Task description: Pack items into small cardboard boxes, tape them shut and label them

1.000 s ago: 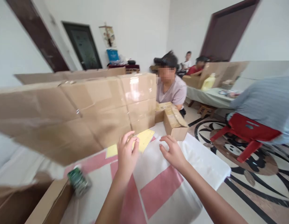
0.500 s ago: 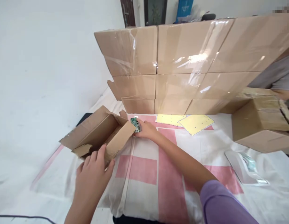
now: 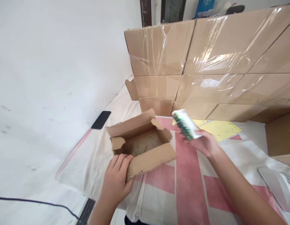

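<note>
My left hand (image 3: 118, 175) is closed on the near left edge of an open cardboard box (image 3: 152, 159), fingers over the rim and thumb on the outside. The flaps stand open and bare cardboard shows on the inside floor. To the right of the box, my right hand (image 3: 201, 142) grips a small green-and-white carton (image 3: 186, 124) and holds it tilted above the cloth. Motion blurs the carton, so its print cannot be read.
Taped cardboard panels (image 3: 206, 62) stand upright across the back. Behind the box lies a black phone (image 3: 101, 120) near the white wall. Yellow paper sheets (image 3: 221, 129) rest on the pink-and-white cloth (image 3: 189, 187). At right are another cardboard box (image 3: 281, 134) and a white object (image 3: 276, 184).
The green-and-white carton has risen off the cloth in my right hand and moved right. The box now sits more level, its inside facing up. My view has turned left, uncovering the phone.
</note>
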The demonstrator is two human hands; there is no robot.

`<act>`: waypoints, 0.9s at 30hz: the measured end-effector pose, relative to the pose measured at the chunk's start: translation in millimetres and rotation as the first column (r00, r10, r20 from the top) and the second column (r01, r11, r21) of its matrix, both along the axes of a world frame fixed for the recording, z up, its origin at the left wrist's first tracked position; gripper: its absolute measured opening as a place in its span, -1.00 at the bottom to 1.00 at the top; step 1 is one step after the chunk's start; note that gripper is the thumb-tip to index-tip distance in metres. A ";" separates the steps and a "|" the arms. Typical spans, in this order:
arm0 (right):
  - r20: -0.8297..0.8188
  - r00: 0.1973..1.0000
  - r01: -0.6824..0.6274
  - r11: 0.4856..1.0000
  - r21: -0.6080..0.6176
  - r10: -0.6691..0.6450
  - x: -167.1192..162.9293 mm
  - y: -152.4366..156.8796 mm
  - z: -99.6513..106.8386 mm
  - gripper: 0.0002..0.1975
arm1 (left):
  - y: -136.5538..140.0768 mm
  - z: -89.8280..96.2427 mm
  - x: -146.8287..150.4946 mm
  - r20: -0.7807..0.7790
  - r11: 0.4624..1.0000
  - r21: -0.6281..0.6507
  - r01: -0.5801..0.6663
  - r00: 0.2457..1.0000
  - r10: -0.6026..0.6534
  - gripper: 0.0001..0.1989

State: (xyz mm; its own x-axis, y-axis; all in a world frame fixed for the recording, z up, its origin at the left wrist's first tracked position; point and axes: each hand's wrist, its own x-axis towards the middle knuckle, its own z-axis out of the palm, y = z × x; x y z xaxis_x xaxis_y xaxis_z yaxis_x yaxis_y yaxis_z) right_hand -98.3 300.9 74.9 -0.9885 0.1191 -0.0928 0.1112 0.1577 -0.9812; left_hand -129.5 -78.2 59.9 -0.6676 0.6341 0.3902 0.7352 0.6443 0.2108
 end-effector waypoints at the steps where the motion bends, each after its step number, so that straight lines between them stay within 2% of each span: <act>1: -0.012 0.999 0.045 0.998 -0.051 -0.046 22.0 17.4 13.3 -0.34 | 10.1 0.5 1.1 0.010 0.997 0.035 0.065 0.998 -0.065 -0.60; 3: 0.012 0.987 0.160 0.982 -0.102 -0.160 61.2 43.2 42.4 -0.44 | 37.4 1.5 4.6 -0.001 0.978 0.132 0.162 0.987 -0.164 -0.64; 5: 0.088 0.972 0.226 0.970 -0.086 -0.218 89.0 53.0 70.0 -0.53 | 70.5 1.0 10.4 -0.025 0.943 0.242 0.230 0.973 -0.231 -0.66; 7: 0.134 0.965 0.237 0.969 -0.065 -0.227 103.1 46.4 91.5 -0.49 | 103.4 -2.3 18.8 -0.037 0.897 0.331 0.293 0.954 -0.298 -0.66; 9: 0.082 0.973 0.221 0.974 -0.043 -0.217 105.2 28.3 105.9 -0.40 | 129.6 -8.6 28.6 -0.050 0.849 0.402 0.343 0.934 -0.354 -0.64; 11: -0.023 0.976 0.217 0.973 0.081 -0.216 99.6 7.1 113.6 -0.38 | 145.3 -16.8 38.0 -0.089 0.797 0.481 0.366 0.925 -0.370 -0.64; 12: -0.064 0.976 0.216 0.955 0.205 -0.207 95.2 -2.3 114.8 -0.37 | 149.1 -21.2 41.9 -0.117 0.770 0.520 0.371 0.923 -0.366 -0.65; 13: -0.077 0.981 0.194 0.913 0.358 -0.178 90.3 -9.9 114.2 -0.35 | 150.5 -25.6 45.3 -0.143 0.746 0.553 0.372 0.924 -0.355 -0.67; 14: -0.059 0.990 0.139 0.844 0.518 -0.127 85.2 -15.5 111.4 -0.30 | 150.0 -29.6 48.0 -0.166 0.727 0.578 0.371 0.925 -0.341 -0.69; 16: 0.063 0.998 -0.058 0.651 0.757 0.016 74.8 -20.4 99.2 -0.24 | 145.1 -36.4 51.6 -0.189 0.708 0.605 0.363 0.930 -0.314 -0.71; 18: 0.271 0.953 -0.304 0.461 0.834 0.139 64.3 -19.8 79.9 -0.26 | 139.1 -41.3 53.1 -0.187 0.708 0.617 0.342 0.938 -0.291 -0.66; 20: 0.475 0.863 -0.505 0.319 0.802 0.174 53.4 -18.6 58.3 -0.34 | 135.5 -44.8 53.0 -0.192 0.712 0.610 0.348 0.936 -0.293 -0.61; 23: 0.655 0.742 -0.670 0.187 0.719 0.141 37.7 -21.9 33.6 -0.40 | 136.3 -47.6 50.9 -0.230 0.697 0.601 0.391 0.920 -0.318 -0.59; 25: 0.686 0.716 -0.698 0.136 0.703 0.128 30.1 -26.5 25.6 -0.36 | 138.4 -47.8 48.9 -0.242 0.682 0.612 0.401 0.915 -0.321 -0.57; 27: 0.684 0.720 -0.694 0.113 0.711 0.114 25.8 -29.7 22.6 -0.30 | 139.2 -46.7 46.9 -0.238 0.679 0.613 0.405 0.914 -0.330 -0.57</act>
